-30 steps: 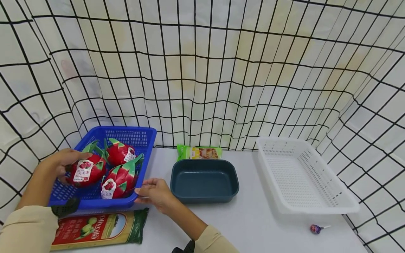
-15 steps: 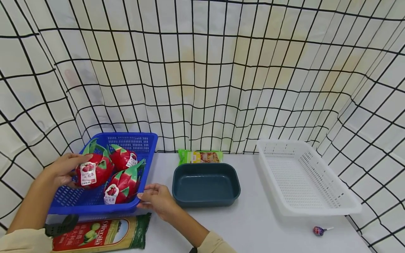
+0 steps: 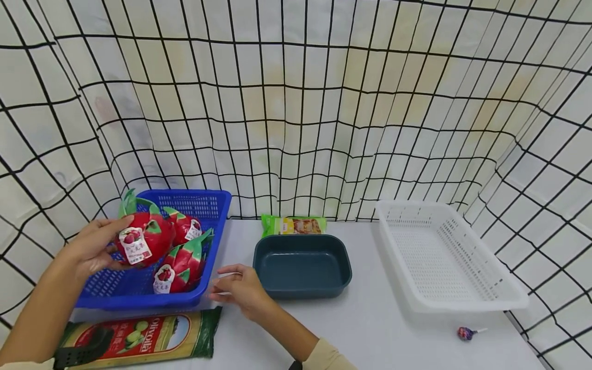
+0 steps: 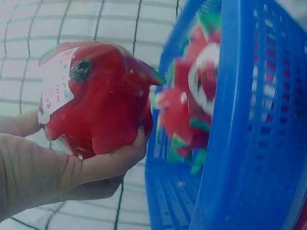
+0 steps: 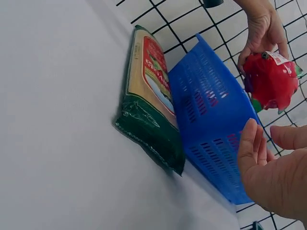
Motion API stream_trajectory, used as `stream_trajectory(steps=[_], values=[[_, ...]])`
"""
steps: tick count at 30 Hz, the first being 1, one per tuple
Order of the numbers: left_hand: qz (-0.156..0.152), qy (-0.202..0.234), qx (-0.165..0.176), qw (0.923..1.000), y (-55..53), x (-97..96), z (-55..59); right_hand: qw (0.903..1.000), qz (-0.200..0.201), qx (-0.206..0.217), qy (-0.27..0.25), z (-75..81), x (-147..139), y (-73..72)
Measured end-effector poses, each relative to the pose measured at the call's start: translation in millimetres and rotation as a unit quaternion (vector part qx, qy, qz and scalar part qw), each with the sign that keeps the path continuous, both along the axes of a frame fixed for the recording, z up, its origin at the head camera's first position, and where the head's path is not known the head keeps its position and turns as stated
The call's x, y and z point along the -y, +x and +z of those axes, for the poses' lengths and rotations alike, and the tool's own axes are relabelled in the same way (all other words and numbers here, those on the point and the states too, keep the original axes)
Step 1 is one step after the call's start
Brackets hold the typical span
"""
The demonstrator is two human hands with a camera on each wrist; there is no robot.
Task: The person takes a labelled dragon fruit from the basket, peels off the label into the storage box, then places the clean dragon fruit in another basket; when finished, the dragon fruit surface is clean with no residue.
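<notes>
My left hand (image 3: 94,249) grips a red dragon fruit (image 3: 154,239) with green leaf tips and a white label, raised above the blue basket (image 3: 134,300). The left wrist view shows thumb and fingers curled round the dragon fruit (image 4: 105,105). Two more dragon fruits lie in the basket, one at the back (image 3: 184,226) and one at the front right (image 3: 182,267). My right hand (image 3: 245,293) is just off the basket's right front corner, fingers loosely bent and holding nothing. In the right wrist view, a gap shows between its thumb and fingers (image 5: 248,143).
A noodle-like packet marked Olivoilà (image 3: 143,336) lies before the basket. A dark teal dish (image 3: 302,293) stands mid-table, with a green packet (image 3: 296,225) behind it. At right are a white basket (image 3: 462,306) and a lollipop (image 3: 465,333). Black netting (image 3: 305,123) encloses the back and sides.
My left hand has lifted the dragon fruit up from the basket and slightly right. My right hand has moved off the basket's rim, a little to the right.
</notes>
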State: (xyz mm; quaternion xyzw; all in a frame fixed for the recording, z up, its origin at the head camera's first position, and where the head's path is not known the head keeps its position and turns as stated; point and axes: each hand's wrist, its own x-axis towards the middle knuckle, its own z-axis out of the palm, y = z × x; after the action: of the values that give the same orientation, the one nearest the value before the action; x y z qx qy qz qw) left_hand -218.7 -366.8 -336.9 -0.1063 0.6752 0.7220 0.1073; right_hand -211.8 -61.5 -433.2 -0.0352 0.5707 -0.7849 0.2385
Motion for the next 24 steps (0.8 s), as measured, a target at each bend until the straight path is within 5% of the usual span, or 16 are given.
stream_trajectory(steps=[12, 24], values=[[-0.001, 0.053, -0.037, 0.9979, 40.0, -71.8, -5.8, 0.9965, 0.007, -0.084, 0.006, 11.7, -70.4, 5.3], [0.036, 0.087, 0.020, 0.9954, 84.6, -168.5, -32.9, 0.9801, -0.012, -0.163, 0.112, 27.5, -144.2, 13.4]])
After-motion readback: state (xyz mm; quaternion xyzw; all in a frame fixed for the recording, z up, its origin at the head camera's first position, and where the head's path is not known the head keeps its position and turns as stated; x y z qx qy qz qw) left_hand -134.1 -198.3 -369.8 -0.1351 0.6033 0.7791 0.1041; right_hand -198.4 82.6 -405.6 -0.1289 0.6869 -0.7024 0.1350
